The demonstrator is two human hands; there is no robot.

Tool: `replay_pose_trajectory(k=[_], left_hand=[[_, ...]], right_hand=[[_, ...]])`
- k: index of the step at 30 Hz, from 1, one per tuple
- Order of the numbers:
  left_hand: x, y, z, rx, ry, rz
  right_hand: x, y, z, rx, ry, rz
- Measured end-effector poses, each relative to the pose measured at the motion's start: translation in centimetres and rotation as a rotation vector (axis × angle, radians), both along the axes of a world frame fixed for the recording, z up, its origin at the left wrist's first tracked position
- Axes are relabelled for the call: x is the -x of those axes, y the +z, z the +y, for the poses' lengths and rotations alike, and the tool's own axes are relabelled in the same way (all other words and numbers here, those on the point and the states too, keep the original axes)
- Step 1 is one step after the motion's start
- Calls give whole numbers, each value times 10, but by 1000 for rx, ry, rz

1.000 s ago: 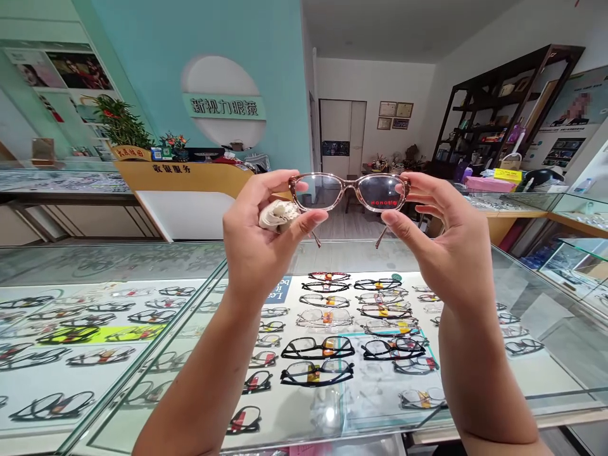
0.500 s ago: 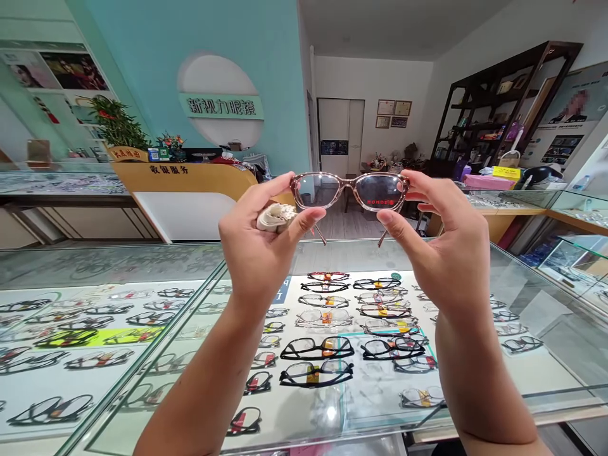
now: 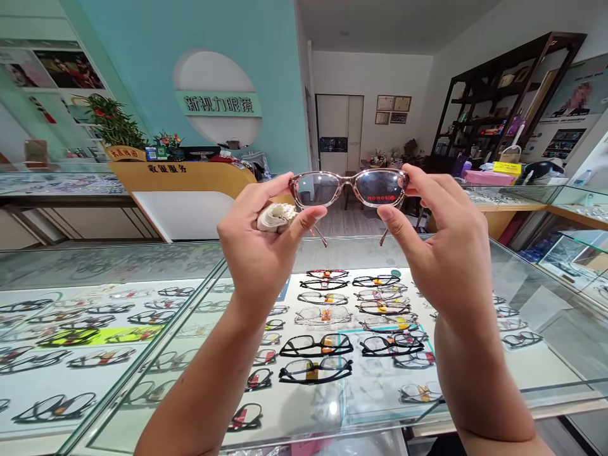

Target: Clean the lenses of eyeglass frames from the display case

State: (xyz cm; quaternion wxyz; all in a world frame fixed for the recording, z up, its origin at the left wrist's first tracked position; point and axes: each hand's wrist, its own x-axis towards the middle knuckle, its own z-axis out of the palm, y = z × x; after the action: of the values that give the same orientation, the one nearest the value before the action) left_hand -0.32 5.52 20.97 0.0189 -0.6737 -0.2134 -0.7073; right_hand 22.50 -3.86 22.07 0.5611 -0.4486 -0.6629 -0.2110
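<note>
A pair of eyeglasses (image 3: 348, 182) with a brown patterned frame is held up in front of me, above the glass counter. Red lettering shows on its right lens, and the temple arms point down and away. My left hand (image 3: 259, 234) pinches the left end of the frame between thumb and forefinger. Tucked in that same hand is a bunched, whitish cloth (image 3: 275, 217). On the other side, my right hand (image 3: 444, 234) grips the right end of the frame with thumb and fingers. Several rows of eyeglasses (image 3: 316, 345) lie beneath, inside the display case.
The glass display case (image 3: 213, 272) spans the foreground, with more glasses (image 3: 54, 408) at left. Beyond stands a yellow and white cashier desk (image 3: 190, 206) with a potted plant (image 3: 116, 126). A dark shelf (image 3: 479, 120) and another glass counter (image 3: 577, 253) are at right.
The eyeglasses have tilted slightly, so the red lettering reads clearer and a little higher. Both hands keep their hold, and the view has shifted slightly.
</note>
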Motion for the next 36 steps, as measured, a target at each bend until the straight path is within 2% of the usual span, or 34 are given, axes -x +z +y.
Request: replay_pose_trajectory(k=[7,20,27,36], left_hand=[[0,2,0,-20,52,10],[2,2,-1,0,14,-10],[1,5,-3,-43,44,-24],[3,5,2,-93,6,-39]], right_hand=[[1,0,-1,-30,-14,-12],[3,1,-1,-5,17,18],[4,1,0,-6,0,-2],[2,0,1,19,-4,-35]])
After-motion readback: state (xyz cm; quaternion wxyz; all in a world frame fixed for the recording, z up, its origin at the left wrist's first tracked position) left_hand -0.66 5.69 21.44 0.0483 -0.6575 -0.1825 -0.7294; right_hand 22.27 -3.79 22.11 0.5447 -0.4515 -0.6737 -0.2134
